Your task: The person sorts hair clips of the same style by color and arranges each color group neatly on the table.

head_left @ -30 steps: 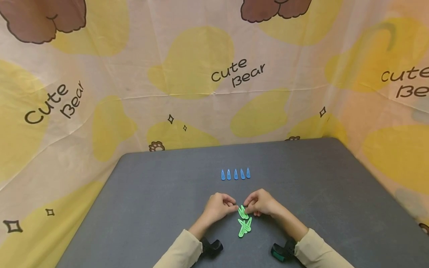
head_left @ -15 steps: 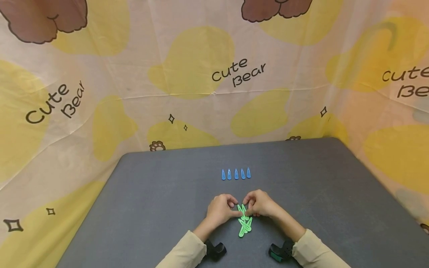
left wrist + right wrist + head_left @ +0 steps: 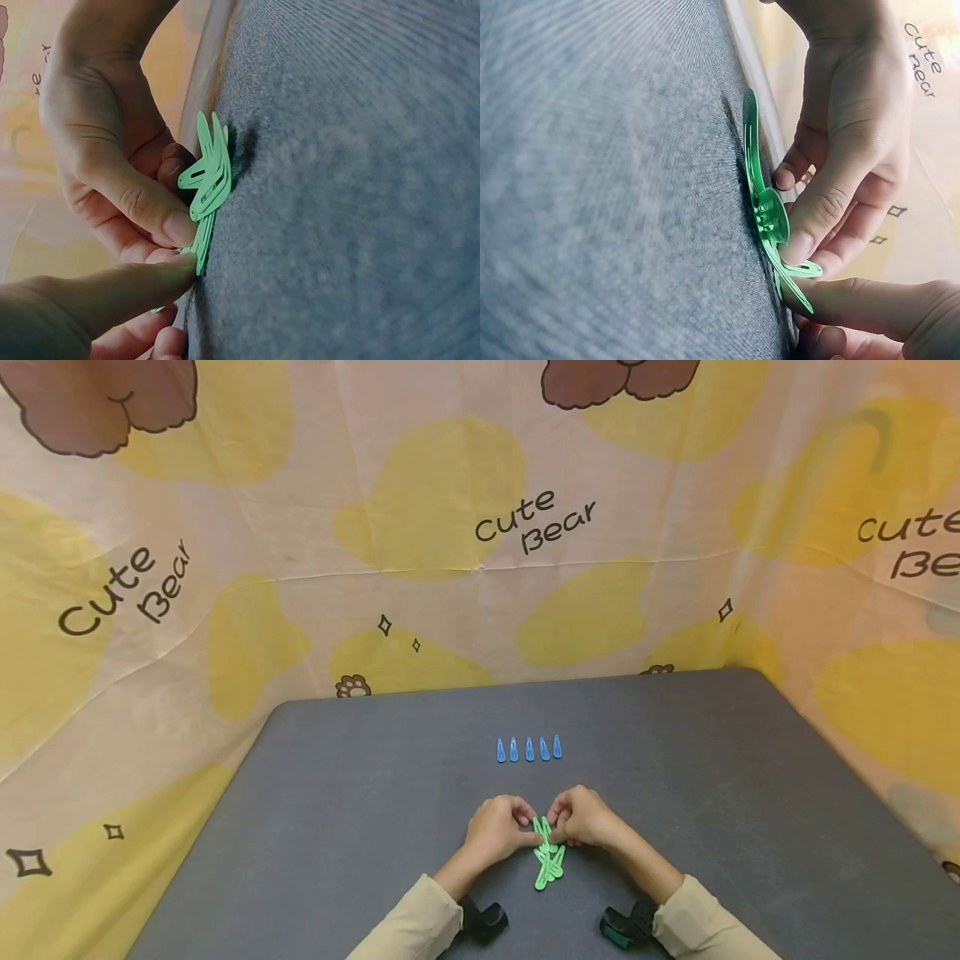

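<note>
Several green snap hair clips [image 3: 549,862] lie in an overlapping cluster on the grey table [image 3: 360,777]. My left hand [image 3: 495,831] is at their left, its thumb and forefinger pinching a clip at the upper end of the cluster. Opposite it, my right hand [image 3: 585,817] has curled fingers and pinches the neighbouring clip from the right. Up close in the left wrist view, both thumbs press at one end of the green clips [image 3: 214,180], and the fingertips behind are partly hidden. In the right wrist view a clip [image 3: 754,142] sticks out past the hands.
Beyond the hands, several blue hair clips [image 3: 529,749] stand in a neat row, side by side. A patterned cloth [image 3: 420,527] hangs behind the table's far edge. Black wrist devices [image 3: 483,921] show below both forearms.
My left hand has moved slightly right, its thumb now over the upper clips. Those two clips stand more apart at their tips than before. My right hand has barely shifted.
</note>
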`<state>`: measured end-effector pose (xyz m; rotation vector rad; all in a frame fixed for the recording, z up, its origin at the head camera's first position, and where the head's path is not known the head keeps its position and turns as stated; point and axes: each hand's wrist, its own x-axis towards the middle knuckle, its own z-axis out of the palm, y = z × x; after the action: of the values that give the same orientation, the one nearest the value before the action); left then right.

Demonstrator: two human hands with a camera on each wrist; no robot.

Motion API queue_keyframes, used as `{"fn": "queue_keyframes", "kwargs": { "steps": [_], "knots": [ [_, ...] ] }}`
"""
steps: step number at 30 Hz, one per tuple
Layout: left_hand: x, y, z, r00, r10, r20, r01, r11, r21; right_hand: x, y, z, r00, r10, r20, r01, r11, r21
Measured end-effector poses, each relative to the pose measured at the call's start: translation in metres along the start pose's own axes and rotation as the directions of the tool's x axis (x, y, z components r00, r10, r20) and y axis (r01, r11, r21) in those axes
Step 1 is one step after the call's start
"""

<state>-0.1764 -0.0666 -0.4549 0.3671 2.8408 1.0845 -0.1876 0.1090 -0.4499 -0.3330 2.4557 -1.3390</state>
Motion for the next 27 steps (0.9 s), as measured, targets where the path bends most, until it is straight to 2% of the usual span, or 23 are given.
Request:
{"fn": "queue_keyframes", "kwargs": {
  "steps": [5,11,15,22,27],
  "knots": [
    [0.001,-0.001,0.000,1.000,0.026,-0.001,-0.026,0.999,-0.022,0.000,0.000,0.001,1.000,0.013,-0.006,-0.013,1.000,0.003],
    [0.004,-0.004,-0.003,0.997,0.068,-0.030,-0.071,0.994,-0.080,0.000,0.001,0.000,1.000,0.011,-0.013,-0.011,1.000,0.004],
    [0.006,-0.006,-0.005,0.997,0.067,-0.028,-0.070,0.991,-0.114,0.000,0.001,0.000,1.000,0.006,-0.013,-0.006,1.000,0.004],
    [0.013,-0.016,-0.012,0.994,0.102,-0.026,-0.105,0.980,-0.169,-0.001,0.000,0.001,1.000,0.021,-0.014,-0.020,1.000,0.005],
    [0.019,-0.022,-0.019,0.996,0.090,-0.013,-0.091,0.979,-0.183,-0.001,-0.001,0.000,1.000,0.020,-0.013,-0.020,1.000,0.002]
  ]
}}
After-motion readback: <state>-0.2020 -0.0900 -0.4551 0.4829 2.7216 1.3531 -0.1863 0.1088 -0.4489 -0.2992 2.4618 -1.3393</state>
